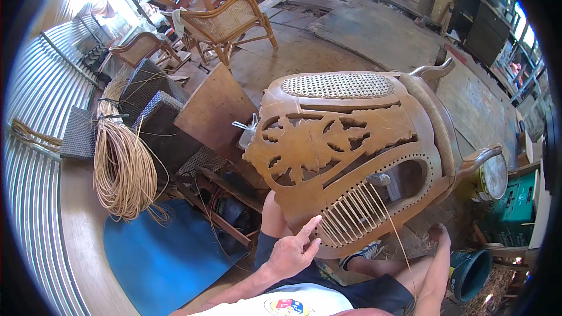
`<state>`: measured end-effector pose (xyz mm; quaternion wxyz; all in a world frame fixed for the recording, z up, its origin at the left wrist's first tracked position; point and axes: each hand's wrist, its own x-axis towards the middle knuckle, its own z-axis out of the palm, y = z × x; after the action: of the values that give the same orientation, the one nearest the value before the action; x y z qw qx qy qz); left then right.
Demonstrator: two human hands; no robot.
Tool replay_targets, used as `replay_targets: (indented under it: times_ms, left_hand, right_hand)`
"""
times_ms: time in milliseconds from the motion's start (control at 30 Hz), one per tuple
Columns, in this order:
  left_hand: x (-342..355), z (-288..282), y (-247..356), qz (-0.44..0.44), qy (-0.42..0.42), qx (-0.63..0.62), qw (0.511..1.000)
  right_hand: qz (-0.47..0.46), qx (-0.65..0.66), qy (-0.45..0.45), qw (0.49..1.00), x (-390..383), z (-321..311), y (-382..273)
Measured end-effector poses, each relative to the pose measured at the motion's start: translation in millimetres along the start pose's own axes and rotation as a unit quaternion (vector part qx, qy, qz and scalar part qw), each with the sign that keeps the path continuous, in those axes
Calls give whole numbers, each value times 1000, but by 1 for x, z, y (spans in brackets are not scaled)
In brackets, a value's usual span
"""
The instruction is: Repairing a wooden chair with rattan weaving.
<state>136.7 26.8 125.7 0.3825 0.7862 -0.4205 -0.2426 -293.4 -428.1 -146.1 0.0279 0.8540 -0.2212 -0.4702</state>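
Observation:
A carved wooden chair [304, 140] lies tilted across my lap. Parallel cane strands [357, 213] span part of its lower oval opening, whose rim is lined with small holes. My left hand [293, 253] is at the near left end of that rim, index finger stretched out against the wood and thumb apart. One long loose cane strand [393, 222] runs from the opening down toward my right forearm. To the right of the chair, my right hand [439, 234] is raised; its fingers are too dark and foreshortened to read. Finished woven cane [339, 85] fills the upper oval.
A big coil of cane [126, 164] hangs at left above a blue mat [164, 257]. Dark woven furniture and a brown board [213, 120] stand beside it. At right are a dark bucket [470, 275], a paint pail [492, 178] and a green crate [515, 216]. Rattan armchairs [225, 23] stand behind.

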Motion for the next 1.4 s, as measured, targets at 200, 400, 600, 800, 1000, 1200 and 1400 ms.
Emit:
replay_targets:
  times_ms: [200,400,600,800,1000,1200,1400]
  left_hand:
    - [-11,-27,-22,106,-112,-141,978]
    - [-33,-50,-56,184,-176,164,953]
    - [-2,-80,-100,329,-201,320,865]
    - [76,-88,-130,408,-229,314,826]
    - [79,-69,-130,422,-171,290,842]
    - [66,-67,-131,373,-145,291,869]
    - [69,-68,-128,382,-155,305,858]
  right_hand:
    - [-9,18,11,1000,4,26,6]
    - [-32,4,41,999,-3,34,2]
    - [-16,-33,-45,998,5,56,1]
    - [9,16,120,993,11,90,13]
    - [152,404,121,894,-10,36,2]
    - [73,334,20,940,-12,14,1]
    - [-23,131,64,989,-6,22,6]
